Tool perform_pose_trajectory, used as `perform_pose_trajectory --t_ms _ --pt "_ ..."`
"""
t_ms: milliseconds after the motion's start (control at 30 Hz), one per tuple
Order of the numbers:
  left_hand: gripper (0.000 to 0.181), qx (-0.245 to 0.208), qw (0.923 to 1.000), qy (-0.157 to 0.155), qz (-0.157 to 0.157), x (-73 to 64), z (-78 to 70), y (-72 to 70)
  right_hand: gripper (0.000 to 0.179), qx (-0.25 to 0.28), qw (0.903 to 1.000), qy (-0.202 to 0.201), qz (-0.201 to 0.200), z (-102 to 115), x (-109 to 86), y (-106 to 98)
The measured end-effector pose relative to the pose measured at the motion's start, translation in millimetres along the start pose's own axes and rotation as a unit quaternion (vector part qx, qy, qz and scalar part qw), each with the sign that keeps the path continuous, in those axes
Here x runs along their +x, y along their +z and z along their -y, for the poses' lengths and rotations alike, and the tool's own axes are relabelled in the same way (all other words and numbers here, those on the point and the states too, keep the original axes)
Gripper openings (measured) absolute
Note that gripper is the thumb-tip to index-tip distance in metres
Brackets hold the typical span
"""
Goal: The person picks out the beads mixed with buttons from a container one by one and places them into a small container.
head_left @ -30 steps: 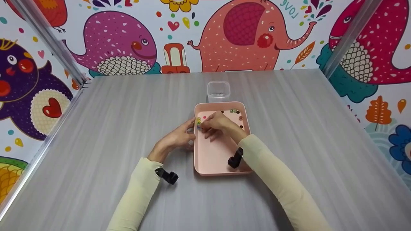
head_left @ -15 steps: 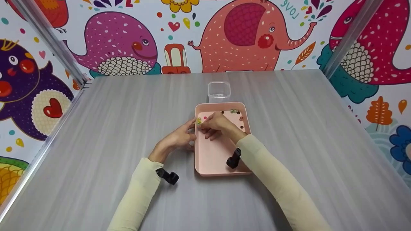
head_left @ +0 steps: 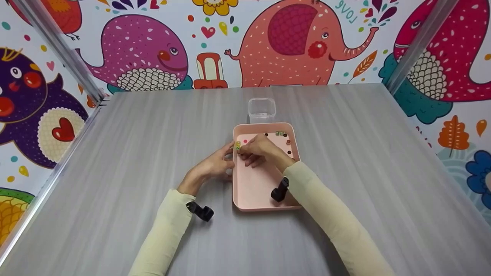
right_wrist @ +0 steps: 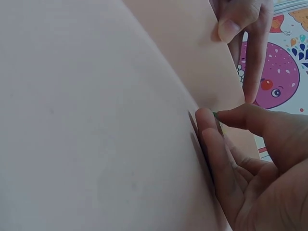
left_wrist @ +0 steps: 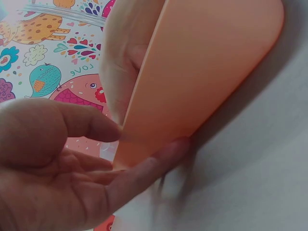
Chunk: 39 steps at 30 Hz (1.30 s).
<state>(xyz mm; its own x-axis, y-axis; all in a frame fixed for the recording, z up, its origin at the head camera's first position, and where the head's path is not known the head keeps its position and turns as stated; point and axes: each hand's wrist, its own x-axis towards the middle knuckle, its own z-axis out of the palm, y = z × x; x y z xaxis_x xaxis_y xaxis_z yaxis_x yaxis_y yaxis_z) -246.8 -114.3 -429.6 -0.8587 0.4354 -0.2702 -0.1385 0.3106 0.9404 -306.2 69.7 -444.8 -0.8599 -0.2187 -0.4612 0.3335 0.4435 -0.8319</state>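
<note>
A pink tray (head_left: pixel 257 191) lies on the table, its left wall between the thumb and fingers of my left hand (head_left: pixel 213 165). In the left wrist view the thumb sits at the tray's rim while a finger lies along the outer wall. Inside the tray, my right hand (head_left: pixel 262 149) reaches to the left wall, thumb and fingertip pinched together. A bit of green bead (right_wrist: pixel 215 114) shows between those fingertips; the fingers hide most of it. Just beyond them is a yellow bead (head_left: pixel 238 143), and a pink-red bead (head_left: pixel 245 141) lies close by.
Behind the tray stands a clear plastic box (head_left: pixel 262 109). Pale green beads (head_left: pixel 279 133), a brown bead (head_left: pixel 288 142) and several dark beads (head_left: pixel 289 152) lie along the tray's far and right sides. A patterned wall (head_left: pixel 215 38) backs the grey table (head_left: pixel 153 126).
A blue bit seen at the right fingertips one second ago is now hidden. The right wrist has shifted slightly left; the left hand still holds the tray's wall.
</note>
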Motion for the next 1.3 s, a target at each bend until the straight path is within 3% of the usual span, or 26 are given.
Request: perform_pose_trajectory --t_ms 200,433,800,1100,1300 --pt "0.089 -0.002 1.0 -0.004 -0.004 1.2 2.1 0.2 0.02 -0.002 1.0 0.0 0.007 -0.1 -0.5 -2.0" --pt "0.089 -0.025 0.9996 0.001 0.014 2.2 4.3 1.6 0.023 0.002 0.9997 0.004 0.024 -0.9 -4.9 -7.2" --pt "0.089 -0.011 0.9999 -0.01 0.009 0.6 2.0 -1.2 0.024 0.012 0.9986 0.008 0.052 2.9 -5.1 -10.1" --pt "0.09 -0.02 0.9996 -0.015 0.011 -0.3 0.1 -0.1 0.024 0.017 0.9989 0.005 0.043 4.1 -5.6 -14.8" --pt "0.09 -0.028 0.9993 -0.019 0.014 -0.2 0.7 -0.5 0.022 0.049 0.9978 -0.004 0.044 4.3 -9.8 -17.4"
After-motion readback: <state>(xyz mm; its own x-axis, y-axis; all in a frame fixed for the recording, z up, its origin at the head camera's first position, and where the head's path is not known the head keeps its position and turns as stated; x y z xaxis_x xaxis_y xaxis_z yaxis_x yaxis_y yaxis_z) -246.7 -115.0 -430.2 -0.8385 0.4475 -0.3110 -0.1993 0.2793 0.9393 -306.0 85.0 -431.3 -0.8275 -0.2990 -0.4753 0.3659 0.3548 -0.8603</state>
